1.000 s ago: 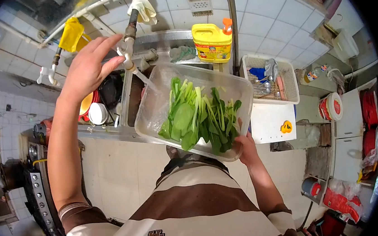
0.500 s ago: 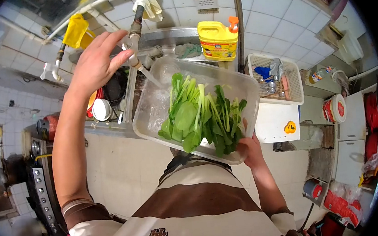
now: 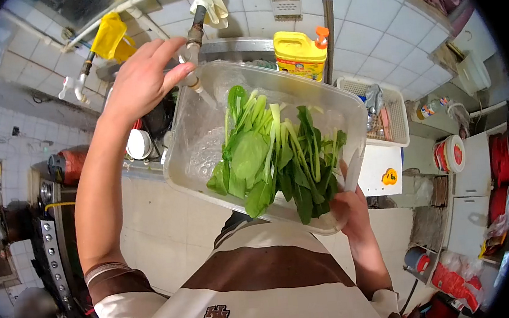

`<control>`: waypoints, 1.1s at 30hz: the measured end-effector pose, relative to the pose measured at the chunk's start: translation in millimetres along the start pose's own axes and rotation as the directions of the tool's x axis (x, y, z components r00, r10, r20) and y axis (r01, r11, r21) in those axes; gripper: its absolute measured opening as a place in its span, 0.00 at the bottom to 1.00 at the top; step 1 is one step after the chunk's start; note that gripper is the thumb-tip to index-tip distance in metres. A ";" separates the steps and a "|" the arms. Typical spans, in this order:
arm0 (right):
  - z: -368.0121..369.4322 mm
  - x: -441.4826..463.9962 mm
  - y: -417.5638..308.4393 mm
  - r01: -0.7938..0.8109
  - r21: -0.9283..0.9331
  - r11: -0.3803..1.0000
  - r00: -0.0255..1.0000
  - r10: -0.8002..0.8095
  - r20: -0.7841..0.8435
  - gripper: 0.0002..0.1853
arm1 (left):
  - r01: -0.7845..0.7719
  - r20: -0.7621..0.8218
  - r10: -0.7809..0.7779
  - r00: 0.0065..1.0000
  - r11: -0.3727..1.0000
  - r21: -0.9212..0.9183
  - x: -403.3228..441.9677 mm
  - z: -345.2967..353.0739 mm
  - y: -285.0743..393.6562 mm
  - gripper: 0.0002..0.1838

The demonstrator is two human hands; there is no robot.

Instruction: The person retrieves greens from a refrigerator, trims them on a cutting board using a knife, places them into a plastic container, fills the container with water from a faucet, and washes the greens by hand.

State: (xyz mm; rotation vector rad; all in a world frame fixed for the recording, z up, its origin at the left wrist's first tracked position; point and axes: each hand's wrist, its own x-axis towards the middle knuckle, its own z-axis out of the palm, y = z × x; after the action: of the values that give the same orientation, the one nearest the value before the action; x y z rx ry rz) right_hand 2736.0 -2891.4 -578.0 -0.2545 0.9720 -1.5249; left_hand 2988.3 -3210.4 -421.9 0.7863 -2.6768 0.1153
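Note:
My right hand (image 3: 352,211) grips the near right corner of a clear plastic tub (image 3: 193,186), which is held up tilted over the sink. Leafy green vegetables (image 3: 251,156) lie across the middle and right of the tub. From the tap (image 3: 190,64), water runs into the tub's left part, where it bubbles. My left hand (image 3: 148,77) is at the tap, fingers stretched and thumb apart; whether the fingertips touch the handle is hard to make out.
A yellow jug (image 3: 300,55) with an orange cap stands behind the sink. To the right are a white basket (image 3: 396,114) of utensils and a white board (image 3: 378,171). A white cup (image 3: 138,144) sits left of the tub. The stove (image 3: 53,264) is at far left.
The tub with the vegetables has come nearer and higher in view, now covering more of the sink. My left hand stays by the tap, and water still runs.

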 end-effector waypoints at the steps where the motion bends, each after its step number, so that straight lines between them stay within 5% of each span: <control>1: 2.1 -0.9 -1.0 -0.003 0.009 1.000 1.000 0.003 0.008 0.41 | -0.003 -0.003 0.003 1.000 1.000 0.000 -0.6 0.2 -0.4 0.22; 33: -9.3 9.1 10.8 0.030 -0.055 0.998 1.000 -0.030 -0.003 0.42 | -0.004 -0.032 0.006 0.999 0.998 0.069 2.2 5.2 0.7 0.24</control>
State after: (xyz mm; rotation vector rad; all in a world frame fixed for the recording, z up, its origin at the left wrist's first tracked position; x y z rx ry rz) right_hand 2735.5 -2894.6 -594.6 -0.3066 1.0189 -1.5280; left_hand 2984.6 -3211.8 -425.9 0.7918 -2.6574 0.2210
